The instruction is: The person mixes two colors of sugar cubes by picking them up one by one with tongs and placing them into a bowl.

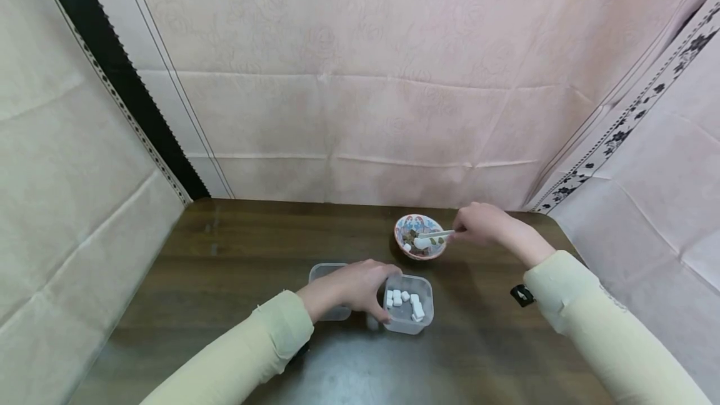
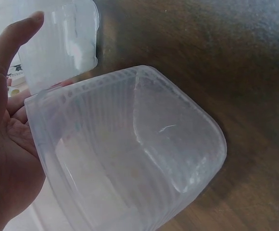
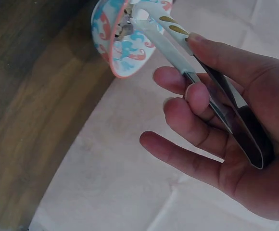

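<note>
My right hand (image 1: 482, 222) holds a pair of tongs (image 3: 216, 91) with dark metal arms and white tips, one with gold leaf marks. The tips reach into a small patterned bowl (image 1: 400, 237) with an orange rim. A white block (image 1: 407, 247) and some brownish bits, too small to make out, lie in it. My left hand (image 1: 362, 286) grips the left side of a clear plastic container (image 1: 409, 328), its thumb at the front corner and its fingers at the back. Several white blocks (image 1: 417, 308) sit inside that container.
A second clear plastic container (image 2: 178, 130) stands just left of the first, partly hidden by my left hand in the head view. Everything stands on a dark wooden table (image 1: 236, 280). Pale cloth (image 1: 365, 111) hangs behind the table and at both sides.
</note>
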A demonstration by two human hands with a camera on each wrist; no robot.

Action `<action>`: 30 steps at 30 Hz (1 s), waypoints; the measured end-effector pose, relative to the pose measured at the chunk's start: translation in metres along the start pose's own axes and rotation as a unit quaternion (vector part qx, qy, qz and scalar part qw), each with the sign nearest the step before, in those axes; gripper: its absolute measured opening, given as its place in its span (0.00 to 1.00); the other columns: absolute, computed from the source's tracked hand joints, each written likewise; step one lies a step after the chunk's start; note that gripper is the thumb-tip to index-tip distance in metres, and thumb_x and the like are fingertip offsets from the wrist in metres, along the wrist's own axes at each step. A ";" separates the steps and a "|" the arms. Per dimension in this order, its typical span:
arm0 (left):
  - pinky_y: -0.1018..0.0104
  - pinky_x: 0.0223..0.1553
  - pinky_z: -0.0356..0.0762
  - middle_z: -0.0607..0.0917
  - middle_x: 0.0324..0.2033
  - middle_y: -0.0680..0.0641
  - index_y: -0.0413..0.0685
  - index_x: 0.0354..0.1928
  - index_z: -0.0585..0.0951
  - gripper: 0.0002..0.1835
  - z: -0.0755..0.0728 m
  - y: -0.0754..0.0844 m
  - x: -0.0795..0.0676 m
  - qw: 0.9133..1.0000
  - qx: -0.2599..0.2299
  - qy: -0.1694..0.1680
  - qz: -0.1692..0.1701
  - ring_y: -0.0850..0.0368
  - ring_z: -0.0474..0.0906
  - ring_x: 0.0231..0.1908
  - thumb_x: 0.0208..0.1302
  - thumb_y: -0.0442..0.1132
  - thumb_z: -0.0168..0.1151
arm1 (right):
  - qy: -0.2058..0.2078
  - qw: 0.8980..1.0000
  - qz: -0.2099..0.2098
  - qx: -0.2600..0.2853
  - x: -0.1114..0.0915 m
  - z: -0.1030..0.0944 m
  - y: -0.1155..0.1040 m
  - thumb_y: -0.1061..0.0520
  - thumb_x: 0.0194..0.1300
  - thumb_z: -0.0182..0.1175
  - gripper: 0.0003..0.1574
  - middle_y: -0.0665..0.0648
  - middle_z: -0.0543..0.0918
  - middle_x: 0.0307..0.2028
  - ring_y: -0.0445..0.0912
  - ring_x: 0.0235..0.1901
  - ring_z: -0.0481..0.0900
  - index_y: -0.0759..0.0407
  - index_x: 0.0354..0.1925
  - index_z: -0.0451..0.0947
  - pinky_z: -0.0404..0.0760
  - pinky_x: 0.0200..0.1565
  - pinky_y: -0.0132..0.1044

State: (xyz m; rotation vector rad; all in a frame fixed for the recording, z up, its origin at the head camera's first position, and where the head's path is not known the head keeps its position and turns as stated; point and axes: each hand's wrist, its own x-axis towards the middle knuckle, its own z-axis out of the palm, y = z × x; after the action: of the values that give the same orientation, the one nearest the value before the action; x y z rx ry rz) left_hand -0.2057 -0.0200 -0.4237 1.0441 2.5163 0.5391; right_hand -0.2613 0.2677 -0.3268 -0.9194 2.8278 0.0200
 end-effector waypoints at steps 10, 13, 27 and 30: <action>0.56 0.69 0.75 0.80 0.68 0.49 0.49 0.75 0.73 0.48 -0.001 0.003 -0.002 1.000 -0.007 -0.003 -0.008 0.54 0.76 0.67 0.56 0.53 0.85 | -0.013 1.000 0.014 0.021 0.010 0.007 0.000 0.47 0.72 0.70 0.27 0.41 0.66 0.14 0.38 0.18 0.61 0.48 0.16 0.76 0.61 0.24 0.34; 0.55 0.72 0.73 0.78 0.72 0.47 0.50 0.77 0.72 0.49 -0.002 0.004 -0.002 1.000 -0.012 -0.002 -0.009 0.52 0.73 0.71 0.55 0.53 0.85 | -0.017 0.999 0.022 0.024 0.010 0.006 0.001 0.47 0.73 0.69 0.28 0.41 0.65 0.15 0.38 0.18 0.61 0.48 0.16 0.75 0.60 0.24 0.35; 0.54 0.73 0.71 0.77 0.71 0.46 0.50 0.76 0.72 0.50 -0.001 0.007 -0.001 0.998 -0.056 0.004 0.012 0.50 0.71 0.71 0.53 0.51 0.87 | 0.013 0.999 0.010 0.039 -0.009 -0.004 0.002 0.45 0.73 0.69 0.26 0.41 0.66 0.16 0.39 0.19 0.62 0.49 0.19 0.76 0.63 0.25 0.36; 0.55 0.72 0.72 0.78 0.69 0.47 0.49 0.75 0.73 0.49 0.001 0.006 0.000 0.998 -0.061 0.007 0.012 0.51 0.72 0.68 0.53 0.50 0.87 | 0.018 0.999 0.010 0.047 -0.018 -0.008 -0.001 0.45 0.73 0.69 0.25 0.41 0.67 0.16 0.38 0.19 0.63 0.48 0.20 0.77 0.63 0.25 0.36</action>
State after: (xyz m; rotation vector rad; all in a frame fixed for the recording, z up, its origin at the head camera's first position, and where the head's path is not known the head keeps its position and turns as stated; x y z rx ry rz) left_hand -0.2021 -0.0160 -0.4214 1.0300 2.4509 0.7004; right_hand -0.2482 0.2768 -0.3156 -0.8804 2.8428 -0.1263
